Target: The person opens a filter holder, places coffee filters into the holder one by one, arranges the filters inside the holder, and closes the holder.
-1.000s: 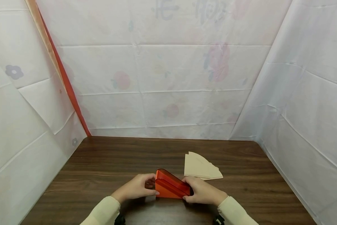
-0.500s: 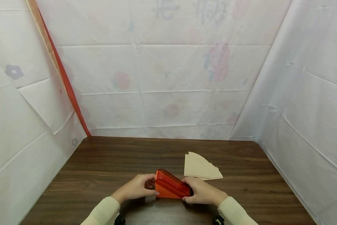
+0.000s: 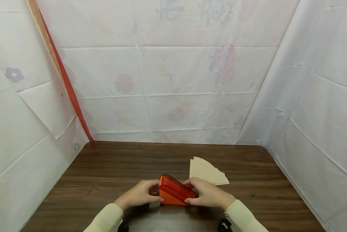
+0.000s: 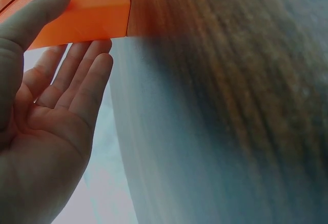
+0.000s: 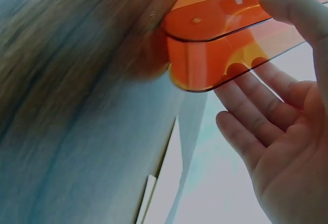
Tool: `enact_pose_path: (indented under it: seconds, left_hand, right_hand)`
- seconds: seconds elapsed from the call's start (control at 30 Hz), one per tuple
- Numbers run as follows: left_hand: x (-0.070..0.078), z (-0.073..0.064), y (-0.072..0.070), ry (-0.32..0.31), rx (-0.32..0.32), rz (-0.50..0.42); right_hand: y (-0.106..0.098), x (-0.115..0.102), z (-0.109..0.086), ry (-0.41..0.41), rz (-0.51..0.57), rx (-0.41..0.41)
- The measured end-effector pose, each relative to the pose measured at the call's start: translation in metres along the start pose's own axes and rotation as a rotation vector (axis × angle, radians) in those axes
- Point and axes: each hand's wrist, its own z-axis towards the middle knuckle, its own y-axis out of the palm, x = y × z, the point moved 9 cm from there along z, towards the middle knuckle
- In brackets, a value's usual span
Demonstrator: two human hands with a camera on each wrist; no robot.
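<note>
An orange see-through plastic box, wedge-shaped with a sloping upper edge, stands on the table between both hands. My left hand grips its tall left end, thumb on the front face and fingers behind. In the left wrist view the left thumb lies flat on the orange wall. My right hand pinches the low right end. The right wrist view shows the right thumb on the rounded, clear orange part, with fingertips on its opposite side. Just behind the right hand lie cream fan-shaped paper coffee filters.
The dark wood table reaches back to a white printed cloth. More white cloth hangs at the left and right sides. A red strip runs down the back left corner.
My right hand has shifted slightly up and left along the box, its thumb now further onto the front. The left hand and the box stay almost where they were.
</note>
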Motion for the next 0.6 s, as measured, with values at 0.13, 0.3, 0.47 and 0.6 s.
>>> enact_pose_path:
  seconds: [0.13,0.3,0.47,0.6]
  left_hand:
    - [0.000,0.000,0.001,0.013,-0.001,0.004]
    - [0.000,0.000,0.000,0.023,0.000,0.003]
    - [0.000,0.000,0.000,0.014,-0.005,0.006]
    - [-0.001,0.000,0.001,0.005,-0.009,0.003]
  right_hand:
    - [-0.004,-0.008,0.003,-0.007,0.015,0.009]
    - [-0.012,-0.022,0.007,-0.044,0.002,0.047]
    - [-0.017,-0.031,0.010,-0.043,-0.013,0.050]
    - [-0.019,-0.038,0.014,-0.063,-0.017,0.054]
